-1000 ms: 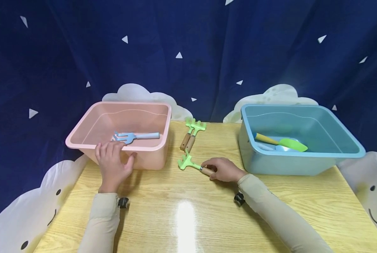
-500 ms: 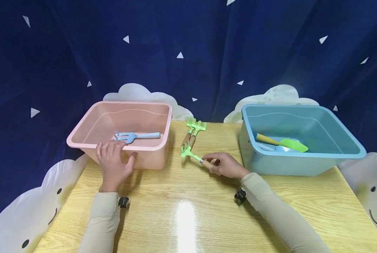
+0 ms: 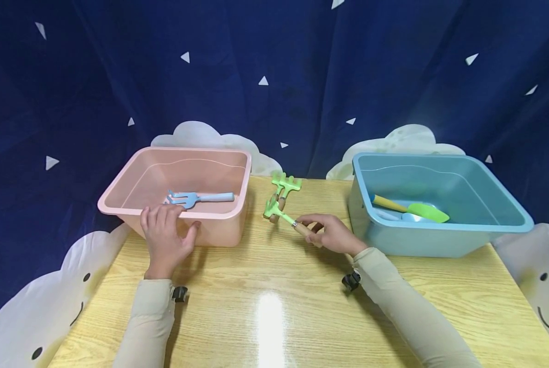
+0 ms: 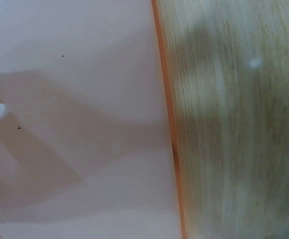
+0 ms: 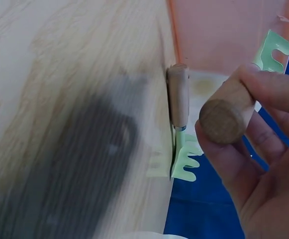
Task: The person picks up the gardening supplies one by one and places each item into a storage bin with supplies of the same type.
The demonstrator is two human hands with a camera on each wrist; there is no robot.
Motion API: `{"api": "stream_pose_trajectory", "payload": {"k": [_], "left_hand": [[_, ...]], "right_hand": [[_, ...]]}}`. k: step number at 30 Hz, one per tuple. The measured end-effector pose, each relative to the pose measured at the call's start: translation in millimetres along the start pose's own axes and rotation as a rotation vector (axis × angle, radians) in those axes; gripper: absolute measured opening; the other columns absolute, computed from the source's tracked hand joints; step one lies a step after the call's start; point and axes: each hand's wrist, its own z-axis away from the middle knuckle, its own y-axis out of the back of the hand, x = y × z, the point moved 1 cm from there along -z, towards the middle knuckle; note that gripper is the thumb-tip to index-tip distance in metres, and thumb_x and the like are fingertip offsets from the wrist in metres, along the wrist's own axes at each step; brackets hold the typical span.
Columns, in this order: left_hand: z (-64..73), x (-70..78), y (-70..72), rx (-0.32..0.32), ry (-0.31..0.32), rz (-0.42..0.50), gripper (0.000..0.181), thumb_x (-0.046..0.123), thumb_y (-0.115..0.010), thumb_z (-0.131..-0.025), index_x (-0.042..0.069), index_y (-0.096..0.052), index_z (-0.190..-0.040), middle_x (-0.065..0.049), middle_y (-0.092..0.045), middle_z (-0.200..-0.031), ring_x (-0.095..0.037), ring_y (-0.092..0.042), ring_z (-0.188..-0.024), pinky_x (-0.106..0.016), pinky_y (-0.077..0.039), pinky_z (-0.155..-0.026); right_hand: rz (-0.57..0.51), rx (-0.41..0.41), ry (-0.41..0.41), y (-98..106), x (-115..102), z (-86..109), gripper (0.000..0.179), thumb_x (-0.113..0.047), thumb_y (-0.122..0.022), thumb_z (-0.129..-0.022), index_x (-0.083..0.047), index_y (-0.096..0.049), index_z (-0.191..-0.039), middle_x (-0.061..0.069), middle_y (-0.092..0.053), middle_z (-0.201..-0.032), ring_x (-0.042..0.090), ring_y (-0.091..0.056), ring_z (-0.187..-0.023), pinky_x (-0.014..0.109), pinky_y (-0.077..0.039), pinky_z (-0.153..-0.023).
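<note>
My right hand (image 3: 336, 236) pinches the wooden handle of a small green toy rake (image 3: 287, 219) between thumb and fingers, its tined head pointing up and left. In the right wrist view the handle's round end faces the camera. Behind the held rake, two more green rakes (image 3: 292, 184) with wooden handles lie on the table, their handles partly covered in the head view. My left hand (image 3: 167, 243) grips the front rim of a pink tub (image 3: 214, 215), fingers over the edge and thumb outside. A light blue rake (image 3: 213, 197) lies in that tub.
A blue tub (image 3: 408, 241) stands at the right, with a green trowel (image 3: 426, 210) with a yellow handle and a light blue tool (image 3: 414, 217) inside. The wooden table (image 3: 228, 301) ends at a dark blue curtain (image 3: 297, 61) behind.
My right hand has lifted the green rake off the table and moved it slightly away from me, so its head now overlaps the other rakes' handles. The left hand stays on the rim.
</note>
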Motion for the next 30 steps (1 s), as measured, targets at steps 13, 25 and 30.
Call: {"api": "stream_pose_trajectory", "payload": {"k": [13,25,30], "left_hand": [[-0.5,1.0,0.4,0.004,0.004,0.007,0.045,0.036,-0.067,-0.08,-0.001,-0.062,-0.104,-0.018,-0.061,-0.103,-0.041,-0.048,-0.106,-0.059,-0.021,-0.114],[-0.2,0.6,0.3,0.012,0.002,0.01,0.044,0.036,-0.066,-0.08,-0.002,-0.062,-0.103,-0.018,-0.061,-0.103,-0.041,-0.048,-0.106,-0.059,-0.021,-0.113],[0.1,-0.2,-0.4,0.01,0.001,0.008,0.044,0.036,-0.066,-0.08,-0.002,-0.063,-0.103,-0.018,-0.061,-0.103,-0.041,-0.048,-0.106,-0.06,-0.021,-0.113]], "right_hand": [[0.005,0.056,0.039,12,-21,-10.0,0.047,-0.001,-0.069,-0.087,-0.019,-0.065,-0.13,0.012,-0.069,-0.123,0.022,-0.069,-0.092,0.029,-0.056,-0.066],[0.02,0.07,0.064,19,-35,-13.4,0.048,-0.003,-0.071,-0.086,-0.02,-0.064,-0.131,0.012,-0.069,-0.123,0.023,-0.07,-0.093,0.03,-0.055,-0.07],[0.013,0.07,0.084,20,-38,-15.0,0.048,-0.003,-0.071,-0.087,-0.02,-0.064,-0.131,0.013,-0.069,-0.123,0.024,-0.07,-0.093,0.03,-0.056,-0.069]]}}
